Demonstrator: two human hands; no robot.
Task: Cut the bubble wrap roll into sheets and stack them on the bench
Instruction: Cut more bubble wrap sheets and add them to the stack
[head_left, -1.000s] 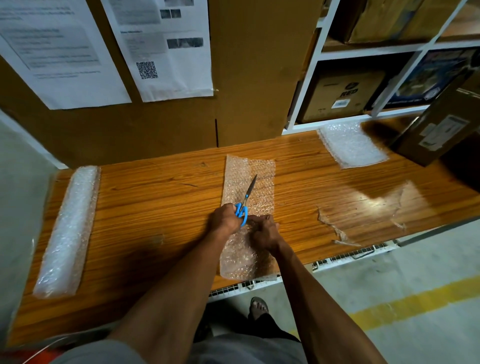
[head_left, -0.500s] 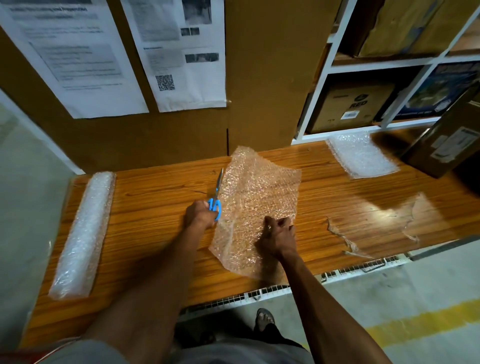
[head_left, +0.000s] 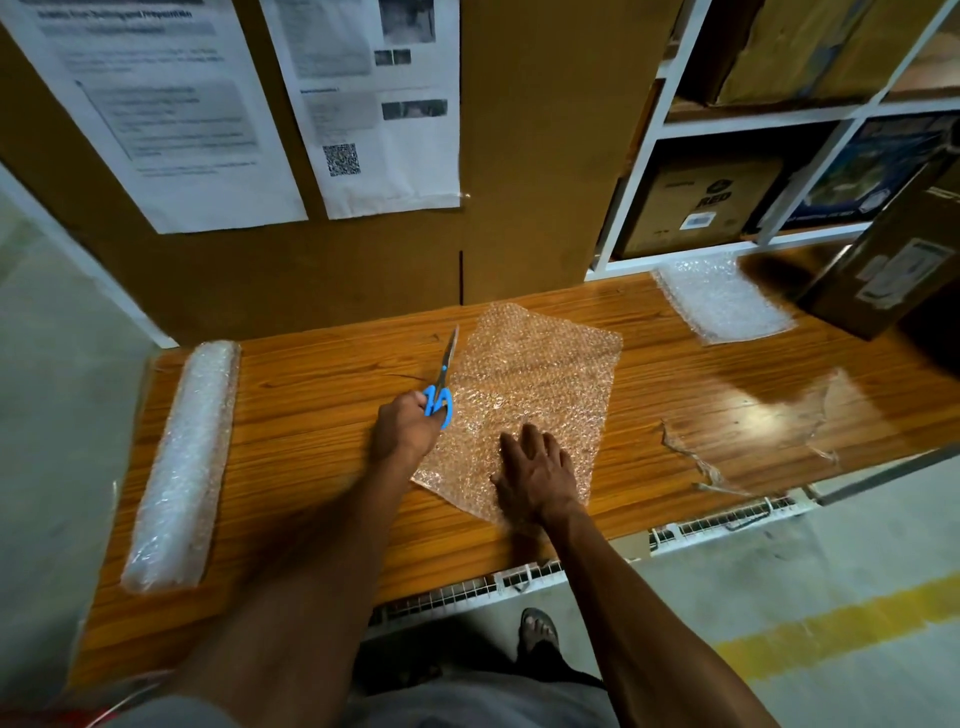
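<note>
Glossy wood-grain surface (head_left: 322, 415). One cut sheet (head_left: 524, 395), crinkled clear bubble film, roughly rectangular, lies flat mid-surface. Right hand (head_left: 537, 475) open, fingers spread, palm pressing sheet's near edge. Left hand (head_left: 408, 428) closed around blue-handled scissors (head_left: 441, 387), blades shut, just left of sheet. One bubble wrap roll (head_left: 179, 467), cylinder, far left of sheet. One white stack (head_left: 719, 299) far right, behind sheet.

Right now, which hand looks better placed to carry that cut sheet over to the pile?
The right hand, probably. It lies flat on the sheet, on the side nearer the pile at far right. The left hand is full with the scissors.
</note>
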